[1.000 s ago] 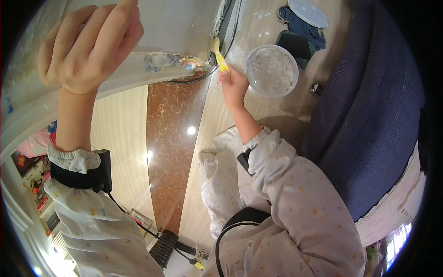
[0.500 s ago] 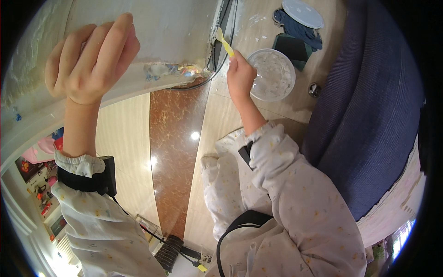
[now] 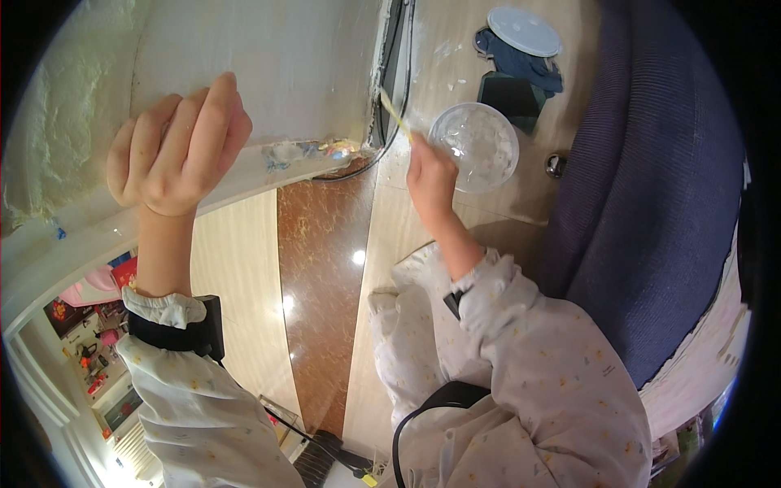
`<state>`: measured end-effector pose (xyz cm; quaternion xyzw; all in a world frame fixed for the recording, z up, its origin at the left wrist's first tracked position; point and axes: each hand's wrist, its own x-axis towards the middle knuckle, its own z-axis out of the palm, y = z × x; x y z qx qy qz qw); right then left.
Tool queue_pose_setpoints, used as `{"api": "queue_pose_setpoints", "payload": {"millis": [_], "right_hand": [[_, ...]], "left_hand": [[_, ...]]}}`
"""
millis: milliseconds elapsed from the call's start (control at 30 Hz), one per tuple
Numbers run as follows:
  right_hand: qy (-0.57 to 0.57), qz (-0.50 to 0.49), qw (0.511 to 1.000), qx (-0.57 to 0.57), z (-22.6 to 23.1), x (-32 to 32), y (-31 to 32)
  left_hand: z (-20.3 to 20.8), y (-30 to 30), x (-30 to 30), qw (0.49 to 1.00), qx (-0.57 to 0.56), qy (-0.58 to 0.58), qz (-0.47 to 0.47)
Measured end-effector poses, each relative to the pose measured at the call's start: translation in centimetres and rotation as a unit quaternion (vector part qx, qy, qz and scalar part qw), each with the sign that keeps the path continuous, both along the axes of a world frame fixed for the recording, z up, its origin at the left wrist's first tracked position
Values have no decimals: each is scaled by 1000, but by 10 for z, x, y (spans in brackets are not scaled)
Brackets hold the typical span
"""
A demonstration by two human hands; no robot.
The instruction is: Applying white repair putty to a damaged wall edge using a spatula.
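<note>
At the far left, low down, there is a shelf (image 3: 81,382) with small red and pink things on it, which are too small to tell one by one. Next comes the left hand (image 3: 181,154), with its back to the camera, in front of a pale panel (image 3: 277,65). Its fingers are curled inward, but the palm side is hidden, so I cannot tell if they are fully closed, if they hold something, or if they touch the panel. A black band (image 3: 175,336) is around the left sleeve, near the wrist.

In the middle, a shiny brown strip (image 3: 321,285) runs along the light floor (image 3: 236,268). Above it, a black cable (image 3: 409,65) bends near the panel's right edge. A thin yellow tool (image 3: 394,111) points up to this edge; I cannot tell if its tip touches. The right hand (image 3: 434,180) grips the lower end of the tool between its fingers.

Just beside this hand, on the floor, stands a round tub (image 3: 480,150) with whitish lumps inside. Farther up are a dark green object (image 3: 511,99), a dark cloth (image 3: 521,62) and a pale round lid (image 3: 525,31), which lies partly on the cloth. Then come a small shiny metal piece (image 3: 556,165) and, at the right, a dark blue ribbed sofa (image 3: 659,220).
</note>
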<state>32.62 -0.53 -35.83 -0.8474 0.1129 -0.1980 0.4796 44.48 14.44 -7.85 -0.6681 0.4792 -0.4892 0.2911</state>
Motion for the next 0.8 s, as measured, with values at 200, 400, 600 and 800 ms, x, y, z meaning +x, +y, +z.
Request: {"api": "queue_pose_setpoints", "payload": {"millis": [200,400,600,800], "right_hand": [[30,-56,998,-21,1,137,-19],[65,106,988,-88,-20,112,5],[84,188,977,-47,-26,-6,21],[9,10,999,-41,-20,-11,5]], "left_hand": [[-5,-9,-2,1000,-5,8,11],[-3,-3,-1,1000,7,14,7],[-2,-4,2,1000,0,-2,4],[-3,-5,1,1000,-2,-6,9]]}}
